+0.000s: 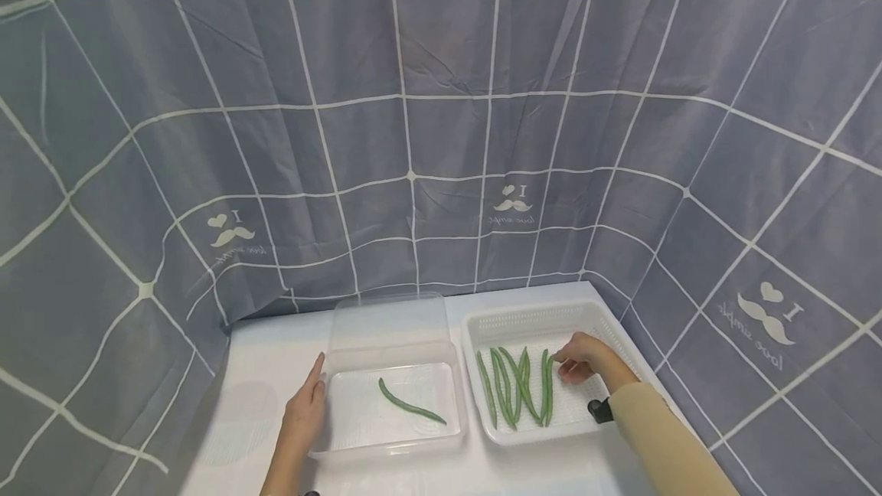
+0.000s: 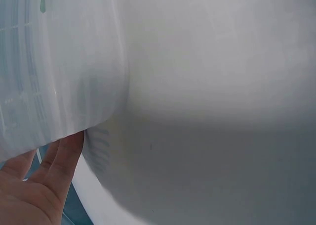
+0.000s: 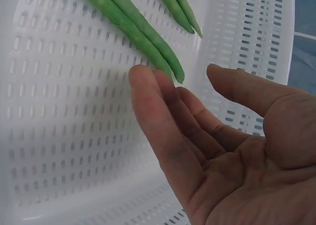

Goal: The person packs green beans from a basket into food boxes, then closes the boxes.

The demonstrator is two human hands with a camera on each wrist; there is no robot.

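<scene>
A clear plastic box [image 1: 393,448] stands on the table with one green bean [image 1: 412,407] lying in it. Against the box's left wall rests my left hand [image 1: 305,413]; in the left wrist view its extended fingers [image 2: 70,153] touch the wall. To the right, a white perforated basket [image 1: 470,343] contains several green beans [image 1: 547,389], lying roughly side by side, some crossing. Over the basket's right half is my right hand [image 1: 584,358], close to the rightmost beans. In the right wrist view a gap separates thumb and fingers [image 3: 155,111], with nothing between them; the fingertips are at the bean ends.
Behind the box lies a transparent lid-like panel [image 1: 386,320]. Box and basket stand side by side on a white table [image 1: 234,435]. Grey curtains with white grid lines [image 1: 448,136] enclose the table at the back and both sides.
</scene>
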